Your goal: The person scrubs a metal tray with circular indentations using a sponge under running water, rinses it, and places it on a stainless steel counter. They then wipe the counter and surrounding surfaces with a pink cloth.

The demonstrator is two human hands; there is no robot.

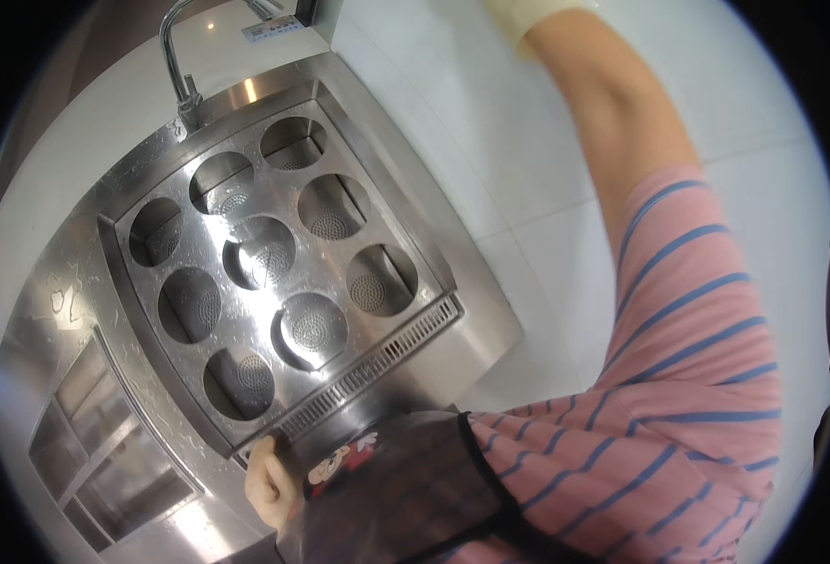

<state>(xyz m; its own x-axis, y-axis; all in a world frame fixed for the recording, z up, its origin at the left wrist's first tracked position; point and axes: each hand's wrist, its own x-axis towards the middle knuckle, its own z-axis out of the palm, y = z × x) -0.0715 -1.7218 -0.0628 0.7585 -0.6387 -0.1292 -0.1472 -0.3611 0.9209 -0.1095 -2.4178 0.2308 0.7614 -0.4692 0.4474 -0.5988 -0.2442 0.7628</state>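
Observation:
My left hand (271,485), in a pale cream glove, is at the lower left by the front edge of a stainless-steel noodle cooker (302,247). Its fingers are curled near the end of the slotted drain grate (369,366); whether they grip anything is hidden. The cooker's top plate has several round openings, with perforated bottoms visible below. No baskets sit in them. My right arm (615,106) reaches up and away on the right, over the floor. Only the cream glove's cuff (548,17) shows at the top edge; the hand itself is out of view.
A chrome gooseneck faucet (172,56) rises behind the cooker. To the left, a recessed steel tray with dividers (101,451) is set in the wet counter (62,282). Pale floor tiles (527,183) lie right of the cooker. A dark apron (401,486) covers my front.

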